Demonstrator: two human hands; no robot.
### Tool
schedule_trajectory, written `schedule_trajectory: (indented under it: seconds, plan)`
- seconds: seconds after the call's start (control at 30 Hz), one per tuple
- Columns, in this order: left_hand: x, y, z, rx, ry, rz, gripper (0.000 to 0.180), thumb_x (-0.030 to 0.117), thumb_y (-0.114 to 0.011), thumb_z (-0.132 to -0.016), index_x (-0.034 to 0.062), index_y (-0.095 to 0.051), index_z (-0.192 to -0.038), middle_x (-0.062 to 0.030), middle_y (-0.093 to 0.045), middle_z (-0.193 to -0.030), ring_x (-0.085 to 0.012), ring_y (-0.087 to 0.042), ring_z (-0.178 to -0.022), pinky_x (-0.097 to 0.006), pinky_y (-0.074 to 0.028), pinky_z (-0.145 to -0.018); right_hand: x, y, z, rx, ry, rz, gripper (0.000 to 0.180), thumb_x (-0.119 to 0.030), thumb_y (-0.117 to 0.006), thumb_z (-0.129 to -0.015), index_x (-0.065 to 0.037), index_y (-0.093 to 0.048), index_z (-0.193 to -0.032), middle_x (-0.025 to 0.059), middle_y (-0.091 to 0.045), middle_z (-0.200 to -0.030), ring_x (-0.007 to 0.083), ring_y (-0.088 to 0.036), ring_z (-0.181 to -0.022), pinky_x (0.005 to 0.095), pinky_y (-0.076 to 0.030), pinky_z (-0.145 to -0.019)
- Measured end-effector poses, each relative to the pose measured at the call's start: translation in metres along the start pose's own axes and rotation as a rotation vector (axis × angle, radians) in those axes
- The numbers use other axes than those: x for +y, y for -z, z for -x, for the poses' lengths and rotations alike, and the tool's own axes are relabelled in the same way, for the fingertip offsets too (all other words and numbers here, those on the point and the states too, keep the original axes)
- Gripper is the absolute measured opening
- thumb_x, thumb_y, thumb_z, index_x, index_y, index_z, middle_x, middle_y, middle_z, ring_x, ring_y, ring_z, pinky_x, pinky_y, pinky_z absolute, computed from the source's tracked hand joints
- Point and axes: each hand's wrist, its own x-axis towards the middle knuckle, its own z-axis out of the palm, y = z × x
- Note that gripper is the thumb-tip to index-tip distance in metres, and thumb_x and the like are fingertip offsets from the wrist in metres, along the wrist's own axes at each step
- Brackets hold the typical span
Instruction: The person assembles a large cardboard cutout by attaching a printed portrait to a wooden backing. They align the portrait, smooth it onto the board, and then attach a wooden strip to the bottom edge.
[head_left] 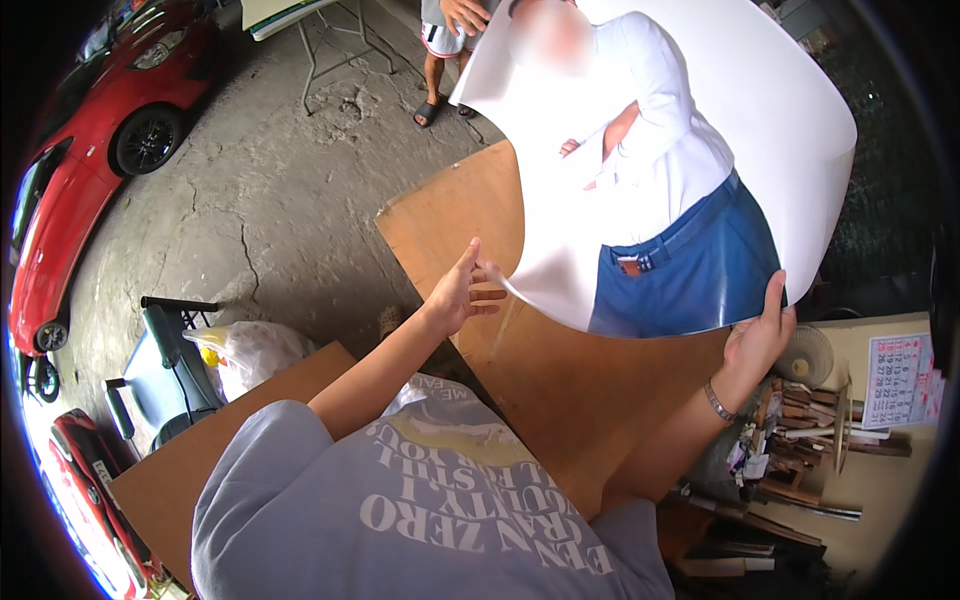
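Note:
A large glossy poster is held up, curling, over a brown wooden board. Its print shows a figure in a white shirt and blue trousers on a white ground. At its near left corner, my left hand has the edge between thumb and fingers, the other fingers loosely spread. The near right corner is gripped by my right hand, thumb on the printed face and fingers mostly hidden behind the sheet. A bracelet circles my right wrist.
Beyond the poster's far left edge stands another person in sandals, a hand near the sheet. A folding table and red car are at left. Nearer are a plastic bag, wood scraps, a fan and a wall calendar.

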Motion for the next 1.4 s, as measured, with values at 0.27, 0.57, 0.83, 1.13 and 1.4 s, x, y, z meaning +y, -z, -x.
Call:
schedule_trajectory:
  seconds: [0.27, 0.57, 0.83, 1.13, 1.4]
  plan:
    - [-0.067, 0.017, -0.005, 0.019, 0.039, 0.128, 0.015, 0.015, -0.064, -0.103, 0.0023, -0.062, -0.111, -0.0099, -0.064, -0.116, -0.0224, -0.067, -0.105, -0.036, -0.058, -0.097, 0.022, 0.009, -0.009, 0.019, -0.026, -0.015, 0.042, -0.025, -0.068, -0.103, 0.01, -0.063, -0.126, 0.0099, -0.069, -0.117, 0.0103, -0.064, -0.096, 0.0224, -0.05, -0.084]
    - [-0.03, 0.016, 0.033, 0.093, 0.067, 0.204, 0.012, 0.011, -0.068, -0.101, 0.0019, -0.064, -0.106, -0.0092, -0.068, -0.112, -0.0193, -0.068, -0.102, -0.032, -0.061, -0.094, 0.041, 0.012, -0.021, 0.31, -0.108, 0.197, 0.057, -0.036, -0.075, -0.098, 0.013, -0.059, -0.122, 0.0148, -0.065, -0.118, 0.0158, -0.06, -0.102, 0.0267, -0.05, -0.085]
    - [0.013, 0.008, 0.109, 0.126, -0.06, 0.11, 0.01, 0.012, -0.069, -0.1, 0.0067, -0.062, -0.096, -0.0078, -0.07, -0.103, -0.0186, -0.072, -0.092, -0.035, -0.065, -0.078, 0.065, 0.035, -0.052, 0.193, -0.153, 0.315, 0.056, -0.042, -0.077, -0.094, 0.002, -0.065, -0.124, -0.0004, -0.062, -0.083, 0.0021, -0.031, -0.042, 0.0226, -0.017, -0.035]
    - [0.07, 0.062, 0.144, -0.01, -0.049, 0.11, 0.017, 0.009, -0.074, -0.096, 0.0035, -0.057, -0.097, -0.0076, -0.07, -0.099, -0.016, -0.072, -0.089, -0.033, -0.066, -0.081, 0.109, 0.035, -0.103, 0.127, -0.262, 0.503, 0.065, -0.036, -0.074, -0.097, 0.002, -0.048, -0.143, 0.019, -0.061, -0.129, 0.0275, -0.064, -0.106, 0.0422, -0.054, -0.083]
    - [0.18, 0.18, 0.15, -0.115, -0.026, 0.007, 0.024, 0.011, -0.075, -0.096, 0.0019, -0.053, -0.101, -0.0082, -0.067, -0.104, -0.015, -0.07, -0.095, -0.03, -0.064, -0.084, 0.133, -0.052, -0.058, 0.118, -0.285, 0.664, 0.063, -0.036, -0.072, -0.098, 0.003, -0.051, -0.142, 0.0167, -0.064, -0.128, 0.0263, -0.063, -0.109, 0.0394, -0.052, -0.086]
